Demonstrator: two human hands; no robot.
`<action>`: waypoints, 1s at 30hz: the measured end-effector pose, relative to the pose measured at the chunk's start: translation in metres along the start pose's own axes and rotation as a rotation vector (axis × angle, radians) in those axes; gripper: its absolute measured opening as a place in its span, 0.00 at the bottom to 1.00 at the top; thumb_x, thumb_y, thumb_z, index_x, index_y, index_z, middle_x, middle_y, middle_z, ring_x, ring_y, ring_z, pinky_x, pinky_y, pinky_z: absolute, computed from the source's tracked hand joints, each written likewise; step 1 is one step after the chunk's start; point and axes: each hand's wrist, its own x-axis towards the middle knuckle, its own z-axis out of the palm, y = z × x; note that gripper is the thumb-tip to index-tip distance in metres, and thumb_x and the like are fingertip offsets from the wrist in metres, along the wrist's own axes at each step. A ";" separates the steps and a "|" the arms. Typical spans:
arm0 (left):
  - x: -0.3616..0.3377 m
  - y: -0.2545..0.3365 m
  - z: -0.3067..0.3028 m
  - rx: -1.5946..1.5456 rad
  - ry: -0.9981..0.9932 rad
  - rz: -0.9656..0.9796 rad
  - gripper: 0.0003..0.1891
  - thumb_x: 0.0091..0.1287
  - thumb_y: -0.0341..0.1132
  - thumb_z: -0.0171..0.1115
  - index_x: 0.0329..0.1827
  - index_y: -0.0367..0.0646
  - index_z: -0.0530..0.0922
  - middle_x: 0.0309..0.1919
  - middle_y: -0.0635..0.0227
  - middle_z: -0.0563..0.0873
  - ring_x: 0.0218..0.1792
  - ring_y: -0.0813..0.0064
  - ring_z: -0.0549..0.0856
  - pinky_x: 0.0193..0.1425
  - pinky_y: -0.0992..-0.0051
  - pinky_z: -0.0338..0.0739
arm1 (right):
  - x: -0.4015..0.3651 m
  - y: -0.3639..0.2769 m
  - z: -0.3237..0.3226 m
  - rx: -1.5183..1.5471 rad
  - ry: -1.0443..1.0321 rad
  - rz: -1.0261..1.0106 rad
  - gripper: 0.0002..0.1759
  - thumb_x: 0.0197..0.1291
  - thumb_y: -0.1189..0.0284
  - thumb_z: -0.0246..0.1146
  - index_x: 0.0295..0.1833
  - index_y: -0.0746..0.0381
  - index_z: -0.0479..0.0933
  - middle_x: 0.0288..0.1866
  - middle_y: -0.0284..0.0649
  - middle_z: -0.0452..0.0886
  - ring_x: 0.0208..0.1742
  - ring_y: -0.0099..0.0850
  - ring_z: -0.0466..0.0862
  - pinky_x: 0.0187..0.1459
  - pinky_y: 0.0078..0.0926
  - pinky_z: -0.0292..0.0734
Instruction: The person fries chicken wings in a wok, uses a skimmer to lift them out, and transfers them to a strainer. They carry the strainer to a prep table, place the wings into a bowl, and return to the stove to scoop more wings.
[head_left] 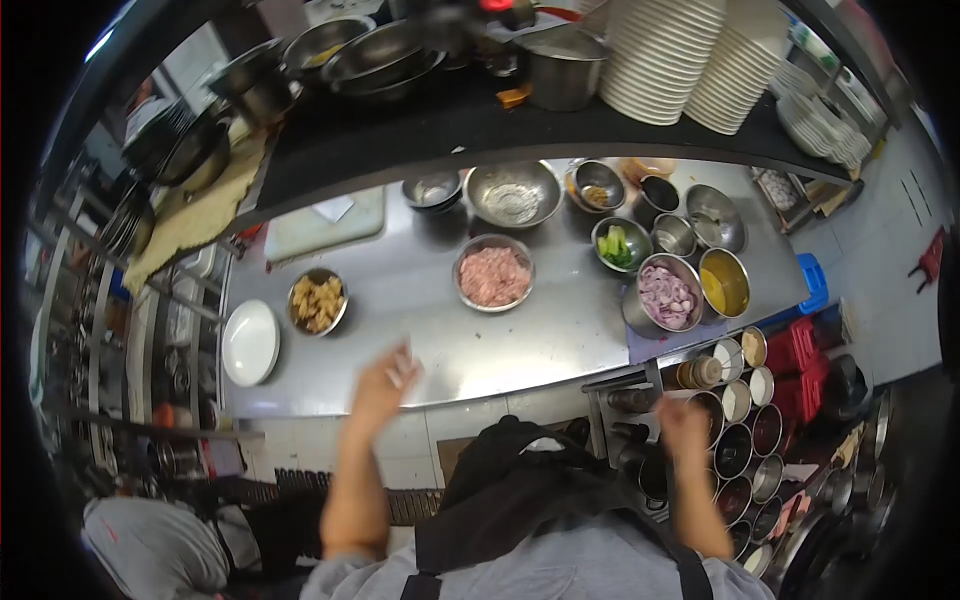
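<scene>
My left hand (pixel 386 382) is over the front edge of the steel table, slightly blurred. Its fingers are loosely bent and a little apart, with nothing visible in them. Nearest to it on the table is a bowl of golden-brown fried pieces (pixel 318 303); farther off, a steel bowl of pink minced meat (pixel 494 274) sits mid-table. My right hand (pixel 684 424) is low at the right, beside the rack of round containers (pixel 735 400). Motion smears its fingers, so I cannot make out whether it holds anything.
A white oval plate (pixel 251 343) lies at the table's left. Chopped red onion (pixel 667 297), a pot of yellow liquid (pixel 724 283) and green vegetables (pixel 615 246) stand right. Behind are a bowl of white powder (pixel 513 203) and a cutting board (pixel 325 228). A shelf (pixel 400 140) overhangs. Another person (pixel 160 545) is left.
</scene>
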 end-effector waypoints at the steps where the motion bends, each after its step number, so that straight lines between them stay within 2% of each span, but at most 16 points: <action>1: 0.008 -0.056 0.049 0.390 -0.126 -0.145 0.30 0.62 0.49 0.61 0.61 0.37 0.71 0.53 0.48 0.79 0.56 0.54 0.77 0.62 0.64 0.68 | -0.009 0.063 0.063 -0.142 -0.109 0.072 0.13 0.57 0.64 0.62 0.37 0.65 0.80 0.36 0.52 0.81 0.38 0.42 0.82 0.39 0.40 0.75; 2: -0.001 -0.122 0.093 0.654 -0.279 0.188 0.31 0.61 0.49 0.61 0.63 0.40 0.70 0.53 0.52 0.80 0.57 0.53 0.76 0.63 0.62 0.68 | -0.039 0.138 0.122 -0.265 -0.124 -0.103 0.13 0.55 0.65 0.60 0.34 0.65 0.79 0.34 0.52 0.81 0.38 0.47 0.81 0.39 0.45 0.76; 4: -0.018 -0.067 0.107 0.273 -0.783 -0.090 0.30 0.61 0.46 0.61 0.64 0.41 0.69 0.52 0.55 0.81 0.55 0.55 0.78 0.61 0.66 0.70 | -0.087 0.200 0.170 -0.287 -0.333 -0.020 0.13 0.55 0.65 0.59 0.36 0.65 0.79 0.35 0.53 0.81 0.39 0.48 0.82 0.41 0.44 0.76; 6: -0.018 -0.055 0.116 0.107 -0.860 0.065 0.31 0.60 0.46 0.63 0.66 0.44 0.68 0.51 0.58 0.82 0.51 0.65 0.82 0.58 0.72 0.73 | -0.131 0.237 0.197 -0.263 -0.495 0.094 0.14 0.55 0.64 0.59 0.39 0.64 0.80 0.35 0.53 0.81 0.39 0.49 0.82 0.43 0.44 0.76; 8: 0.003 -0.036 0.109 0.110 -0.821 0.158 0.29 0.61 0.44 0.63 0.63 0.43 0.70 0.44 0.58 0.84 0.46 0.64 0.83 0.53 0.71 0.75 | -0.139 0.252 0.212 -0.249 -0.533 0.144 0.15 0.55 0.64 0.58 0.41 0.64 0.81 0.36 0.54 0.81 0.40 0.50 0.82 0.44 0.43 0.76; 9: 0.020 -0.020 0.104 0.200 -0.776 0.240 0.29 0.60 0.46 0.62 0.63 0.41 0.70 0.44 0.53 0.84 0.44 0.61 0.84 0.52 0.70 0.76 | -0.132 0.255 0.217 -0.238 -0.500 0.139 0.16 0.55 0.64 0.58 0.42 0.64 0.81 0.36 0.54 0.82 0.40 0.51 0.82 0.45 0.42 0.77; 10: 0.037 -0.002 0.102 0.285 -0.735 0.325 0.30 0.60 0.47 0.62 0.62 0.38 0.71 0.45 0.49 0.83 0.43 0.58 0.84 0.50 0.70 0.77 | -0.119 0.259 0.223 -0.219 -0.425 0.123 0.17 0.55 0.64 0.57 0.43 0.64 0.81 0.37 0.54 0.82 0.40 0.52 0.82 0.46 0.42 0.77; 11: 0.054 0.005 0.103 0.381 -0.620 0.405 0.29 0.61 0.47 0.61 0.61 0.39 0.72 0.45 0.49 0.83 0.43 0.57 0.84 0.51 0.69 0.77 | -0.100 0.256 0.226 -0.152 -0.206 0.160 0.15 0.52 0.64 0.58 0.35 0.65 0.82 0.34 0.54 0.82 0.41 0.51 0.82 0.45 0.43 0.77; 12: 0.070 0.013 0.108 0.466 -0.500 0.488 0.27 0.61 0.47 0.60 0.59 0.39 0.73 0.45 0.49 0.83 0.43 0.56 0.84 0.51 0.67 0.76 | -0.078 0.201 0.180 -0.143 -0.235 0.222 0.14 0.53 0.65 0.61 0.38 0.64 0.81 0.38 0.55 0.81 0.43 0.52 0.80 0.46 0.44 0.76; 13: 0.080 0.033 0.114 0.476 -0.514 0.516 0.27 0.61 0.47 0.60 0.59 0.39 0.73 0.45 0.49 0.83 0.43 0.56 0.84 0.51 0.67 0.76 | -0.057 0.208 0.187 -0.005 -0.069 0.298 0.13 0.54 0.64 0.60 0.41 0.59 0.82 0.39 0.52 0.82 0.45 0.50 0.80 0.47 0.43 0.76; 16: 0.086 0.087 0.139 0.394 -0.447 0.610 0.24 0.62 0.48 0.58 0.56 0.41 0.76 0.45 0.49 0.83 0.44 0.55 0.84 0.52 0.66 0.76 | -0.015 0.173 0.159 0.129 0.113 0.280 0.13 0.54 0.64 0.61 0.41 0.60 0.81 0.38 0.52 0.82 0.45 0.49 0.80 0.48 0.43 0.75; 18: 0.070 0.115 0.171 0.297 -0.657 0.568 0.21 0.62 0.45 0.59 0.55 0.42 0.78 0.43 0.53 0.85 0.42 0.58 0.85 0.49 0.66 0.77 | -0.006 0.151 0.141 0.262 0.179 0.149 0.14 0.55 0.67 0.60 0.42 0.65 0.80 0.36 0.52 0.82 0.42 0.50 0.82 0.46 0.40 0.76; 21: 0.032 0.118 0.225 0.282 -0.820 0.652 0.22 0.63 0.47 0.58 0.55 0.43 0.78 0.46 0.53 0.84 0.45 0.57 0.84 0.52 0.67 0.76 | -0.014 0.140 0.129 0.285 0.107 0.110 0.14 0.55 0.67 0.60 0.43 0.64 0.81 0.37 0.52 0.82 0.42 0.50 0.81 0.46 0.41 0.76; 24: -0.003 0.108 0.262 0.513 -1.390 0.605 0.22 0.64 0.50 0.56 0.53 0.45 0.79 0.49 0.55 0.83 0.51 0.61 0.81 0.58 0.70 0.72 | -0.037 0.176 0.155 0.099 0.077 0.067 0.13 0.55 0.66 0.60 0.42 0.62 0.81 0.36 0.53 0.81 0.42 0.49 0.82 0.46 0.40 0.77; 27: 0.005 0.112 0.267 0.510 -1.398 0.580 0.22 0.65 0.50 0.56 0.53 0.45 0.79 0.48 0.56 0.83 0.51 0.64 0.82 0.57 0.71 0.72 | -0.081 0.224 0.179 -0.018 -0.116 0.198 0.13 0.52 0.66 0.62 0.41 0.63 0.81 0.38 0.54 0.81 0.43 0.50 0.81 0.48 0.43 0.75; 30: 0.026 0.112 0.250 0.275 -1.056 0.552 0.21 0.63 0.48 0.59 0.53 0.44 0.79 0.42 0.57 0.85 0.44 0.65 0.83 0.51 0.71 0.74 | -0.129 0.246 0.164 0.065 -0.156 0.183 0.13 0.50 0.69 0.62 0.39 0.65 0.82 0.39 0.54 0.82 0.45 0.50 0.81 0.50 0.44 0.75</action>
